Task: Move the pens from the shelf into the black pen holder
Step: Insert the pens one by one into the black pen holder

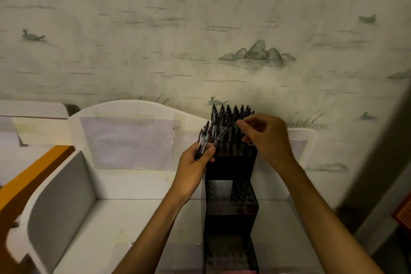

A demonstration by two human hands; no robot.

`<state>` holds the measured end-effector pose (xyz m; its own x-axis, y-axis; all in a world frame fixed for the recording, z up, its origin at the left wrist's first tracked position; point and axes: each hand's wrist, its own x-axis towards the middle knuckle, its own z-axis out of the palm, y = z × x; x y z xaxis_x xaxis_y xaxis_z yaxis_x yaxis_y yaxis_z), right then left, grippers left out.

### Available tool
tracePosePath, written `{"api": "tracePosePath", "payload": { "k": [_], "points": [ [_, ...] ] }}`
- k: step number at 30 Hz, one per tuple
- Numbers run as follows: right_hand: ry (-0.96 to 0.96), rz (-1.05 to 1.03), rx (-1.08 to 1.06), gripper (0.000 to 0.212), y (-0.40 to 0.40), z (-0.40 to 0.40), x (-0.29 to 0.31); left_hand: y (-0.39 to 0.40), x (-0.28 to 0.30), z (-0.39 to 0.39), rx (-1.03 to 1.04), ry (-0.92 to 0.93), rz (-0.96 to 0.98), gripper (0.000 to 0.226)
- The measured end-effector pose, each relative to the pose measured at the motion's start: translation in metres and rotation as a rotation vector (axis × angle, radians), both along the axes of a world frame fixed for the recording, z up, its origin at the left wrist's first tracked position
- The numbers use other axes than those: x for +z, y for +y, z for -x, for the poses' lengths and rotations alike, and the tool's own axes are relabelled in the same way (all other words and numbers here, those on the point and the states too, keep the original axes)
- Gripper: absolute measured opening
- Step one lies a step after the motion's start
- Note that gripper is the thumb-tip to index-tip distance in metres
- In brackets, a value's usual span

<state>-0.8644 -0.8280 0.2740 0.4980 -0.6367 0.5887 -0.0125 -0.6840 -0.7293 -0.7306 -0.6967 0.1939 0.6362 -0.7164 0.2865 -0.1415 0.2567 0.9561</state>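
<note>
The right hand is covering the near-right pens standing in the top tier of the black pen holder, whose lowest step is running off the bottom edge. The left hand is hiding the lower ends of its pen bundle.

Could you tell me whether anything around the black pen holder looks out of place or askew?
One pen leans diagonally across the upright pens in the black pen holder's top tier, not seated in a hole. Both lower tiers look empty.
</note>
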Motion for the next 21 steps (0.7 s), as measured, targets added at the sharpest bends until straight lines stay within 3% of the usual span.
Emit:
{"api": "tracePosePath", "payload": {
  "k": [4,14,21],
  "points": [
    [0.093,-0.121,0.252,0.017,0.021,-0.01,0.009,-0.007,0.001,0.005,-0.001,-0.06,-0.01,0.017],
    [0.14,-0.182,0.269,0.015,0.03,-0.025,-0.001,-0.007,0.005,0.01,-0.006,-0.153,-0.041,0.019],
    [-0.174,-0.398,0.165,0.011,0.01,-0.022,0.008,0.003,-0.007,0.001,0.074,-0.211,-0.122,0.019]
  ]
}}
